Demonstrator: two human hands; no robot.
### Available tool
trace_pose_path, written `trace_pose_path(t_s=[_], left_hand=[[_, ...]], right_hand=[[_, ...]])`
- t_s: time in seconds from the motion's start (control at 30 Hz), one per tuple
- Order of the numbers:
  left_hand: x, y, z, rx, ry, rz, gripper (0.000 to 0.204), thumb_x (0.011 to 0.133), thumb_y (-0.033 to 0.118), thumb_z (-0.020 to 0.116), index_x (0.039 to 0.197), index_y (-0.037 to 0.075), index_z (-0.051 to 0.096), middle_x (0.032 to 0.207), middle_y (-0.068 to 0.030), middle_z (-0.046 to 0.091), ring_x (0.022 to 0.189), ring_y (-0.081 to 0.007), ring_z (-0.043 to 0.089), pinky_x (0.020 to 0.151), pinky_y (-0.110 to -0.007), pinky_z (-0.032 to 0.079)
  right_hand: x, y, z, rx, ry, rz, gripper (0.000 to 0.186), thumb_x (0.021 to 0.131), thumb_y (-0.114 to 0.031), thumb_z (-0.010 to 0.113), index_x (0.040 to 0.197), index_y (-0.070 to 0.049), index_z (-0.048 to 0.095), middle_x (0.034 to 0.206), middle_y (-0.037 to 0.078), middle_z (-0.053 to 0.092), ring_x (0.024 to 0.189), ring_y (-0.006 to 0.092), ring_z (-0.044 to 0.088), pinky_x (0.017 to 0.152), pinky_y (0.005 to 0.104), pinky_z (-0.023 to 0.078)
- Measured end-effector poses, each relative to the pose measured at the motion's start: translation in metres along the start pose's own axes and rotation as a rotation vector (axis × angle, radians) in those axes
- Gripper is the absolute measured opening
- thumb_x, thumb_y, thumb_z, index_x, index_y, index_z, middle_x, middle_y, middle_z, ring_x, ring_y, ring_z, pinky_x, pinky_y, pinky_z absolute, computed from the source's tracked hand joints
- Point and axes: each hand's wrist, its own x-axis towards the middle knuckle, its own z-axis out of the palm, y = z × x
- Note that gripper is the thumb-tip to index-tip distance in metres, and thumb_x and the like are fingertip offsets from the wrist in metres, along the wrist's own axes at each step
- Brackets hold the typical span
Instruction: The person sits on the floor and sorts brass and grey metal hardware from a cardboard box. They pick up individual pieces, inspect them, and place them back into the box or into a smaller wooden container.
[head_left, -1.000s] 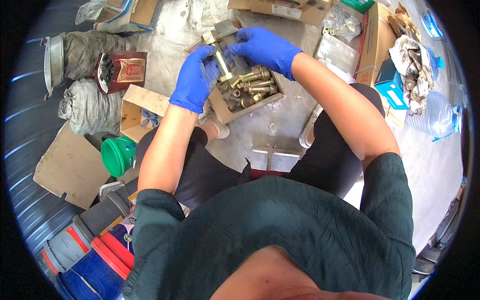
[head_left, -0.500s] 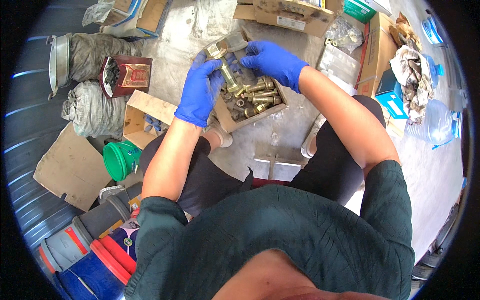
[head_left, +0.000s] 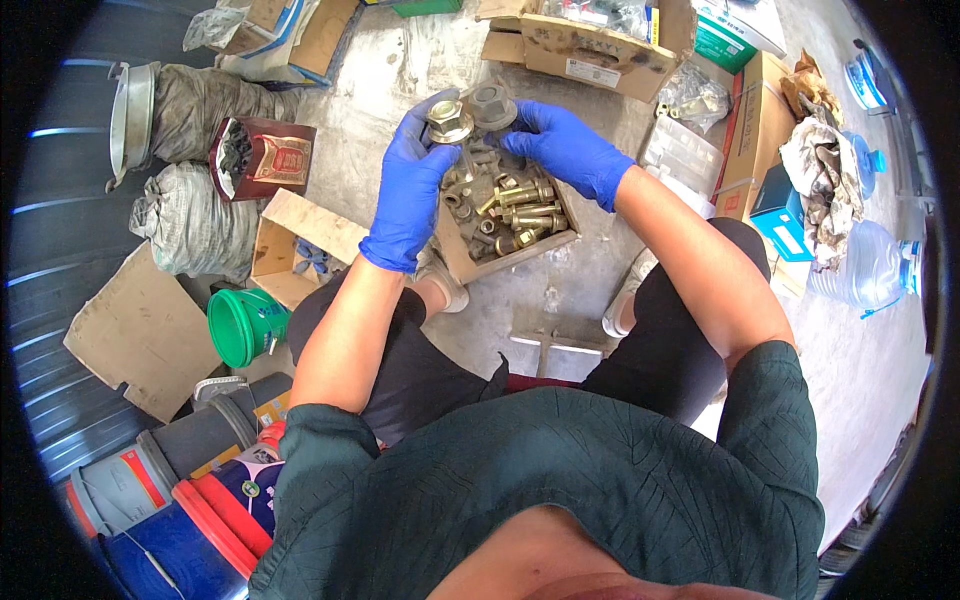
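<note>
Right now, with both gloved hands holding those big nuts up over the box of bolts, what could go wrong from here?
1. The left hand pinches the brass-coloured flanged nut only at the fingertips; it could slip and drop into the cardboard box or onto the concrete floor.
2. The grey nut in the right hand touches the other; knocking them may loosen either grip.
3. The box sits close to the person's foot; a falling nut could strike it.

2 hands (head_left: pixel 410 190), 2 nuts (head_left: pixel 450 120).
</note>
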Motion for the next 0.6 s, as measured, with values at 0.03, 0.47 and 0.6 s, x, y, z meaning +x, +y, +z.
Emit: trace_pose_path(t_s=[0.03, 0.47, 0.6], left_hand=[[0.000, 0.000, -0.001, 0.017, -0.005, 0.008, 0.057, 0.084, -0.008, 0.052, 0.141, 0.000, 0.048, 0.133, -0.0089, 0.058, 0.121, -0.0165, 0.055, 0.106, -0.029, 0.042], [0.005, -0.011, -0.011, -0.321, -0.030, -0.370, 0.049, 0.093, 0.001, 0.047, 0.140, -0.008, 0.039, 0.130, -0.0248, 0.056, 0.119, -0.0346, 0.061, 0.104, -0.045, 0.051], [0.006, -0.014, -0.012, -0.338, -0.022, -0.424, 0.046, 0.095, 0.002, 0.047, 0.138, -0.008, 0.040, 0.129, -0.0271, 0.056, 0.119, -0.0372, 0.061, 0.103, -0.048, 0.052]], right_hand=[[0.000, 0.000, 0.000, 0.006, -0.004, 0.000, 0.036, 0.099, -0.004, 0.056, 0.135, -0.002, 0.058, 0.123, 0.005, 0.066, 0.111, 0.0126, 0.058, 0.102, 0.0299, 0.045], [-0.002, 0.005, -0.006, -0.008, -0.069, 0.222, 0.029, 0.096, -0.023, 0.064, 0.119, -0.004, 0.064, 0.102, 0.004, 0.068, 0.086, 0.0134, 0.062, 0.080, 0.0316, 0.052], [-0.002, 0.008, -0.005, -0.008, -0.064, 0.256, 0.030, 0.096, -0.025, 0.065, 0.118, -0.005, 0.064, 0.100, 0.004, 0.068, 0.084, 0.0131, 0.062, 0.078, 0.0310, 0.053]])
